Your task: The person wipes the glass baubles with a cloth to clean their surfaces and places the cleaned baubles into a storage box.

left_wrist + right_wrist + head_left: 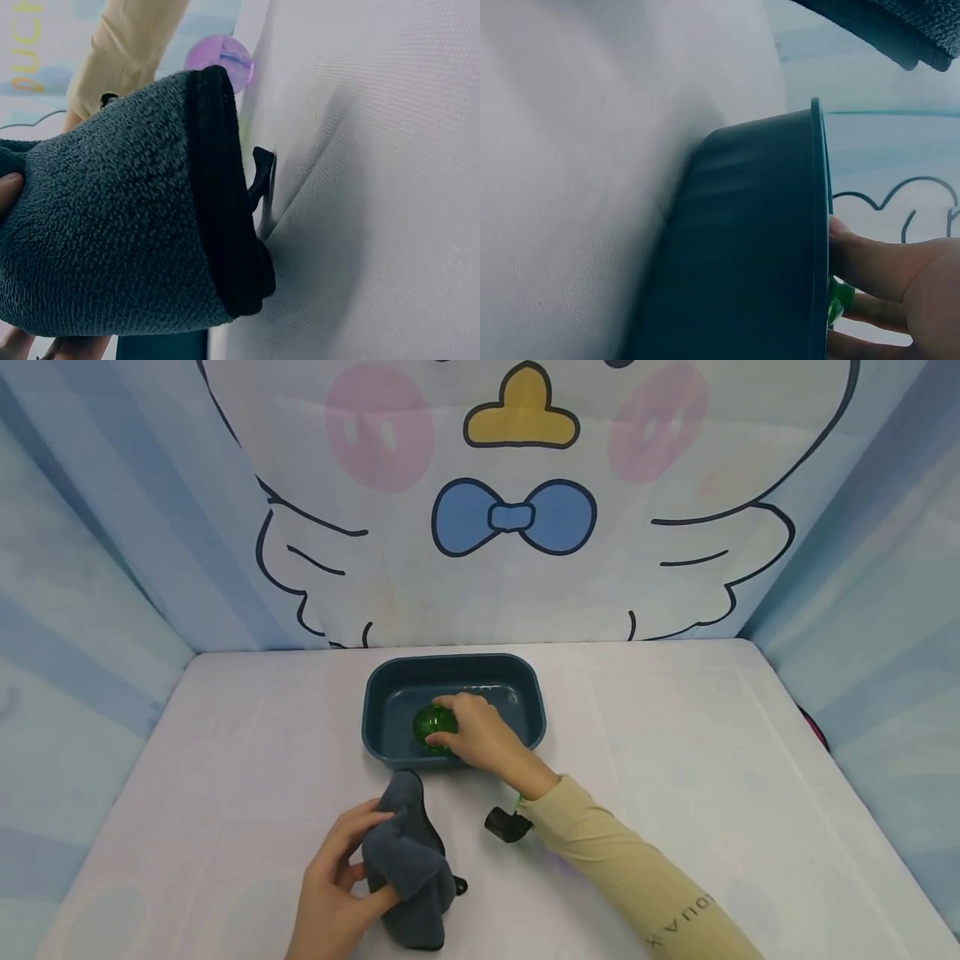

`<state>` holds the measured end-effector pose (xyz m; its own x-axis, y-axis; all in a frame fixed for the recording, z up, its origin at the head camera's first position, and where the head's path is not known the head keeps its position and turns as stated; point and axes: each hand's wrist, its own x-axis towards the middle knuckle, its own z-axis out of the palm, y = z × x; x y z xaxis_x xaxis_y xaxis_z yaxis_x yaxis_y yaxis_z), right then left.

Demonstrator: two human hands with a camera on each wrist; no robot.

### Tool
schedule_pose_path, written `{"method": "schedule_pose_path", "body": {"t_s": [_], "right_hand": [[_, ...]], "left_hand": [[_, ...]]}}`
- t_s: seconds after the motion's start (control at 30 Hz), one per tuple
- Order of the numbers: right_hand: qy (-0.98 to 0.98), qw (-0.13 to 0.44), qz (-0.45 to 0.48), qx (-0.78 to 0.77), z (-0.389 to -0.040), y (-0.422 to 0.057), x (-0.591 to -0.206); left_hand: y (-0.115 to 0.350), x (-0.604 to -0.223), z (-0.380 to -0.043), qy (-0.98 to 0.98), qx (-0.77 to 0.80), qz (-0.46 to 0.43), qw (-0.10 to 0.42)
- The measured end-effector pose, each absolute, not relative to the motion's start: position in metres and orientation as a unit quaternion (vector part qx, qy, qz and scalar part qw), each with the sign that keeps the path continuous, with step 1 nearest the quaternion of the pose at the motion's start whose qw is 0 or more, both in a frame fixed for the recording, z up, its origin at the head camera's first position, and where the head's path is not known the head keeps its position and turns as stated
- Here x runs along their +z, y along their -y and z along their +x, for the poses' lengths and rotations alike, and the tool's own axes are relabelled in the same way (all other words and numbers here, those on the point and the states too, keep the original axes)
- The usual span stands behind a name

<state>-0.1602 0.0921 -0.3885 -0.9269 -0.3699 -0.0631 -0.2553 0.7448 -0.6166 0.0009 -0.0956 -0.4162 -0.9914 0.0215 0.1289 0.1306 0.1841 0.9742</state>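
Observation:
My right hand (480, 731) reaches into a dark teal rectangular basin (375, 747) and holds a shiny, see-through green ball (429, 727) between thumb and fingers. In the right wrist view the basin's side wall (735, 247) hides most of the ball, and only a sliver of green (838, 301) shows beside the fingers. My left hand (341, 877) grips a folded dark grey-blue cloth (408, 860) in front of the basin. The left wrist view shows the fluffy cloth (120, 217) up close, its black edging held upright over the table.
A see-through purple ball (221, 60) appears beyond the cloth, mostly hidden under the right forearm in the head view. Near the cloth a small black looped piece (461, 885) lies low at the table. A printed cartoon curtain (510, 585) closes off the back.

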Motion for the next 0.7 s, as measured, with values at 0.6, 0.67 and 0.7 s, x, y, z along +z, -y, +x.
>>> {"method": "schedule_pose_path", "body": {"t_s": [0.6,0.67,0.7], "right_hand": [[-0.930,0.099,-0.185,-0.301,-0.163,-0.083,-0.400],[-0.930,0.099,-0.189,-0.298,-0.163,-0.081,-0.399],[-0.931,0.100,-0.191,-0.294,-0.162,-0.080,-0.399]], "left_hand": [[0.097,-0.419,0.001,0.764,-0.643,-0.041,0.024],[0.098,-0.419,0.001,0.764,-0.644,-0.038,0.021],[0.099,-0.419,0.001,0.764,-0.644,-0.038,0.019]]}}
